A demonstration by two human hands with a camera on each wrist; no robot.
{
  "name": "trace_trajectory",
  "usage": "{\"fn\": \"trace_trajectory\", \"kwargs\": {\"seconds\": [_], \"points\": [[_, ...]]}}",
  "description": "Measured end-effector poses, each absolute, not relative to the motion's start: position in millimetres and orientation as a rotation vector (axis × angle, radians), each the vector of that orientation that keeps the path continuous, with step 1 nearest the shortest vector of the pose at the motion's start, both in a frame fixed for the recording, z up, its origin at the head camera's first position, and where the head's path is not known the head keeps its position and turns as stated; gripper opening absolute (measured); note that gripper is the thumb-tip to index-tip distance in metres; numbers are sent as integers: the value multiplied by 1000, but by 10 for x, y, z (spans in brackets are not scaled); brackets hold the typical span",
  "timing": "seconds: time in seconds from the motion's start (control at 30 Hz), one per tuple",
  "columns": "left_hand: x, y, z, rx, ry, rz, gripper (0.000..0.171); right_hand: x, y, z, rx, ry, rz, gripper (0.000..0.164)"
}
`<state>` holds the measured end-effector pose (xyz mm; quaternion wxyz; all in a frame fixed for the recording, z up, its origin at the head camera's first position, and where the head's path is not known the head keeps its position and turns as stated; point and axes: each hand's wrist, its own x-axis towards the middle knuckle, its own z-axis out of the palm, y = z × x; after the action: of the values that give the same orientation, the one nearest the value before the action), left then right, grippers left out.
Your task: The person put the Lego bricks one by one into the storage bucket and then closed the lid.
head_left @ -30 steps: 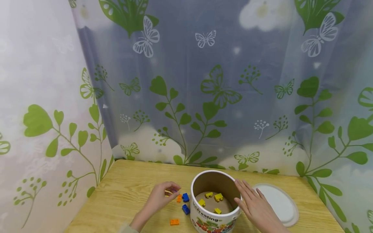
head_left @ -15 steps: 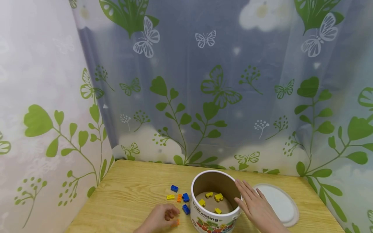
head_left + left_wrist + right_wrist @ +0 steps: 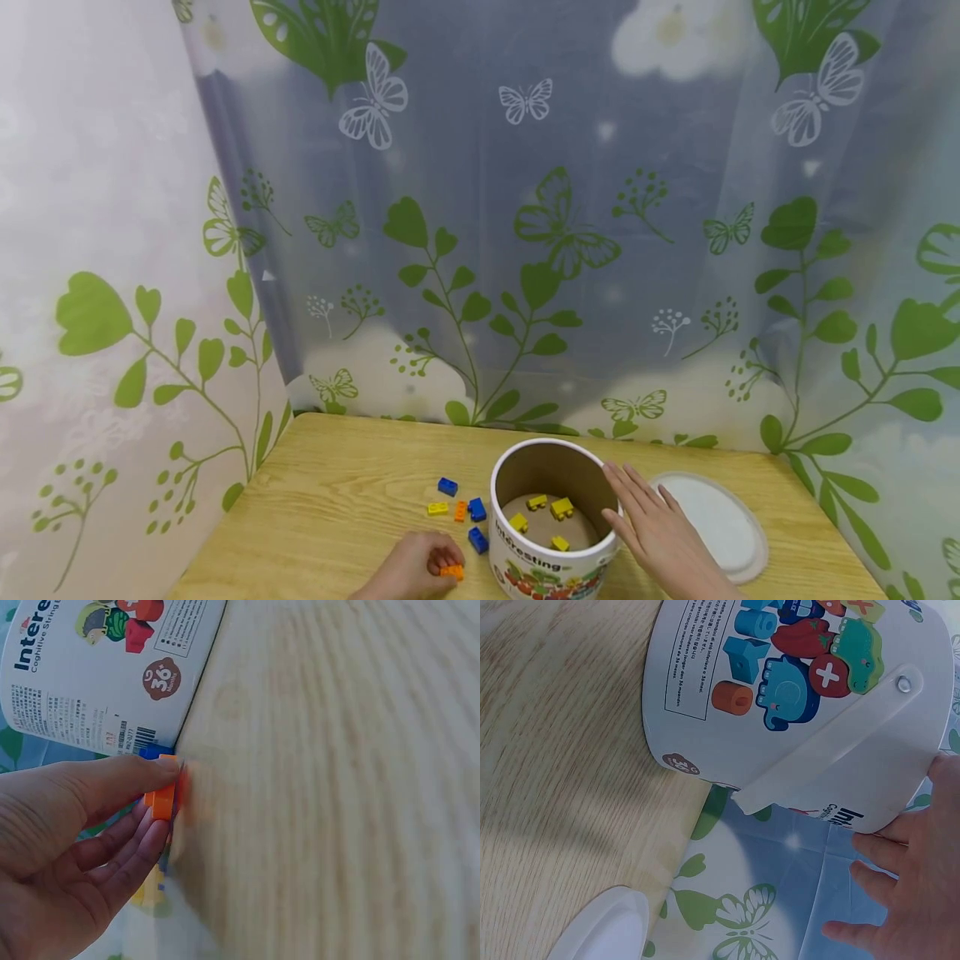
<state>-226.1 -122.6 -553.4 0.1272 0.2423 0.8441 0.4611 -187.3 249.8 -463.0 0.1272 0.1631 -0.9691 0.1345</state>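
My left hand [image 3: 411, 563] pinches an orange toy brick [image 3: 452, 572] between thumb and fingers, low over the table in front of the other bricks. In the left wrist view, the brick [image 3: 162, 796] sits at the fingertips. My right hand [image 3: 660, 533] rests with straight fingers on the right side of the white bucket's [image 3: 551, 560] rim. Several yellow bricks [image 3: 562, 507] lie on the bucket's floor. Left of the bucket are two blue bricks [image 3: 477, 540], another orange brick [image 3: 461, 511], a yellow brick [image 3: 437, 508] and a further blue brick [image 3: 447, 486].
A white round lid [image 3: 716, 529] lies on the wooden table [image 3: 337, 475] to the right of the bucket. The bucket's white handle [image 3: 825, 742] hangs down its side in the right wrist view. A patterned curtain [image 3: 450, 250] stands behind the table.
A blue and a yellow brick came into view on the table as my left hand moved down from beside them to the nearest orange brick, which it now pinches. The right hand stayed put.
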Motion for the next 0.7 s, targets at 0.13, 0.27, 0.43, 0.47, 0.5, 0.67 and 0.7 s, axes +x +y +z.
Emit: {"fn": "trace_trajectory", "kwargs": {"seconds": [0.13, 0.27, 0.43, 0.47, 0.5, 0.67, 0.7], "points": [[-2270, -1222, -5468, 706, 2495, 1353, 17, -1872, 2495, -4626, 476, -2819, 389, 59], [-2328, -1232, -5358, 758, 2547, 1336, 18, -1870, 2496, -4624, 477, -2819, 390, 59], [-2399, -1242, -5191, 835, 2622, 1302, 19, -1872, 2497, -4628, 475, -2820, 389, 59], [-2412, -1243, -5158, 847, 2632, 1301, 19, -1872, 2497, -4629, 475, -2819, 388, 59], [-2422, -1245, -5124, 858, 2643, 1299, 19, -1872, 2496, -4631, 474, -2819, 387, 59], [-2467, -1251, -4928, 899, 2698, 1272, 17, -1871, 2495, -4634, 477, -2813, 384, 58], [-2477, -1249, -4883, 909, 2710, 1264, 17, -1872, 2495, -4635, 477, -2811, 385, 58]]}}
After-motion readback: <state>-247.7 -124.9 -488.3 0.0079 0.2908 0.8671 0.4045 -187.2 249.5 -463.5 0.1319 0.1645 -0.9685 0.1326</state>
